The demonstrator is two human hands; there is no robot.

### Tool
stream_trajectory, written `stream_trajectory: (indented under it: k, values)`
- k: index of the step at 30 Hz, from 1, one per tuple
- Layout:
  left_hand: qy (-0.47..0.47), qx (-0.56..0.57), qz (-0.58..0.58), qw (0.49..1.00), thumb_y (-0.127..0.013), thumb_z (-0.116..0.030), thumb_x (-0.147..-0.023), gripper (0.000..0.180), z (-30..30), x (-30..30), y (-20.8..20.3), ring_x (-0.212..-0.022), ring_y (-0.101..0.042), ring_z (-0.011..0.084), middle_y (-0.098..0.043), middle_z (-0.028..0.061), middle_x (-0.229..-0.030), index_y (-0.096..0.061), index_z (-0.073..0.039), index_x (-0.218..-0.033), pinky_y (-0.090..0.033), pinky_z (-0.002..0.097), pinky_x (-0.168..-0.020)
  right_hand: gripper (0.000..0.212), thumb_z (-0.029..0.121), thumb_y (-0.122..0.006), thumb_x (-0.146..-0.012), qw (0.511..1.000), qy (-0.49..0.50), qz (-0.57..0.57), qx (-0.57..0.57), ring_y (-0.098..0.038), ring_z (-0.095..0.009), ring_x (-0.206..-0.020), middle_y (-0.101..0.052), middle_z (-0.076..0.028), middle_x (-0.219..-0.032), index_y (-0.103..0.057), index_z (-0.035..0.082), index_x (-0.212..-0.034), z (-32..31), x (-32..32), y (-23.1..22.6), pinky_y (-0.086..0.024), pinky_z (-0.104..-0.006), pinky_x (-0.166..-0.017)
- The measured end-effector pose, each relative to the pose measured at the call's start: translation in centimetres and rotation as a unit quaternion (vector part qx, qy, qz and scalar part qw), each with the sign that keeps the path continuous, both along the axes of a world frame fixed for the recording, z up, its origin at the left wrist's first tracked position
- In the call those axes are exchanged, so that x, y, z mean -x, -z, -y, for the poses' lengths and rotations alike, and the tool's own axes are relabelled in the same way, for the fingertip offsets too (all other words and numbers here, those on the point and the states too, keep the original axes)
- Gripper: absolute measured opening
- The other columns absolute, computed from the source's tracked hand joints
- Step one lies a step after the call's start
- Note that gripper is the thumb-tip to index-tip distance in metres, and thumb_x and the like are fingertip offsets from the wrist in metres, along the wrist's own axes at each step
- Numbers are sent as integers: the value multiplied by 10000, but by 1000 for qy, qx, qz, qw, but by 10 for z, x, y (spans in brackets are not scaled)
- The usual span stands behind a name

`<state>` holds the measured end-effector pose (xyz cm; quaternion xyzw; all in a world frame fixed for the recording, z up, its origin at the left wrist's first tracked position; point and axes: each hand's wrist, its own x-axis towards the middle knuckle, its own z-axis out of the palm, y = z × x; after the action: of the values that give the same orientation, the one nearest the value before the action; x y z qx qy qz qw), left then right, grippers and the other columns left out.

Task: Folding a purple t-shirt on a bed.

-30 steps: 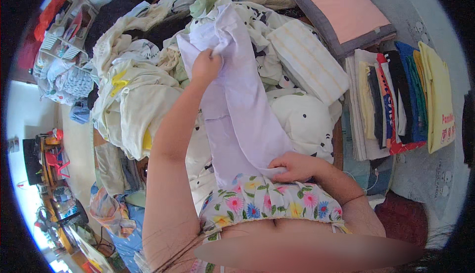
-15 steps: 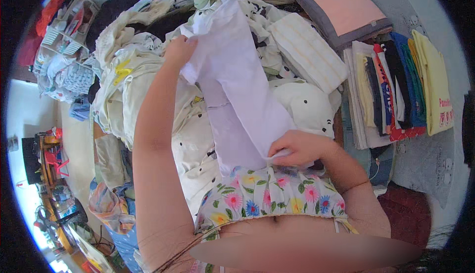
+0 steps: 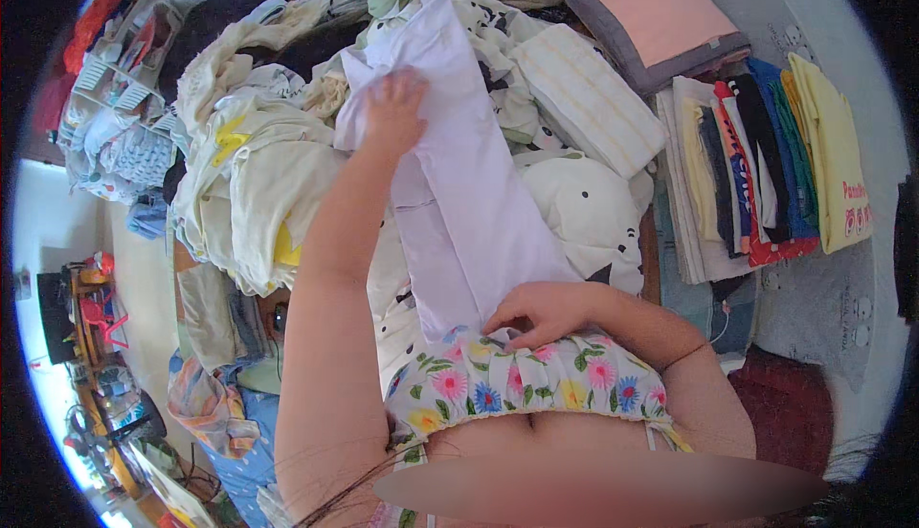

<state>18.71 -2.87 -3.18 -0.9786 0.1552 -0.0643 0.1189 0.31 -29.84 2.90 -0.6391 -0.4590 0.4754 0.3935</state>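
Note:
A long white garment (image 3: 469, 155), which looks like a pair of trousers laid double lengthwise, stretches away from me over the pile of clothes. On its far, wider end my left hand (image 3: 395, 112) lies flat with its fingers spread, a little blurred. My right hand (image 3: 546, 313) is bent at the garment's near end, close to my flowered top (image 3: 498, 375). Its thumb and forefinger are curved and apart, touching around the near edge. The right fingertips are partly hidden. Under the garment lies white cloth with black spots (image 3: 584, 202).
Heaped light clothes (image 3: 249, 174) lie on the left. At the right are a folded striped white towel (image 3: 589, 97), a row of folded clothes (image 3: 756, 164) and a pink and grey cushion (image 3: 651, 11). A white basket (image 3: 120, 88) stands far left.
My left hand has let go of the garment's far left edge and moved right, onto its surface. My right hand has shifted left and nearer along the near end, its pinch loosened. The garment lies flatter.

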Motion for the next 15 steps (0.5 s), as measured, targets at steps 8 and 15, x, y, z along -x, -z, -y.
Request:
stream_trajectory:
  k: [8,15]
  values:
    - [-169,177,18,969,-571,-362,-823,642,-25,-35,-7,-1329,-278,328,-277,109,-1453,-311,-206,-1389,-249,583,-1032,418,152,-621,-737,999,37,-31,-20,-609,-261,-823,-642,-150,-957,-591,41,-1138,7,6,9,-472,-347,-736]
    - [-53,72,-68,994,-584,-357,-809,624,-7,-15,-9,-1326,-286,329,-290,116,-1447,-357,-137,-1347,-270,542,-1034,317,118,-584,-767,972,188,-84,-111,-589,-181,-790,-643,-88,-946,-618,53,-1076,18,-1,5,-455,-276,-717]
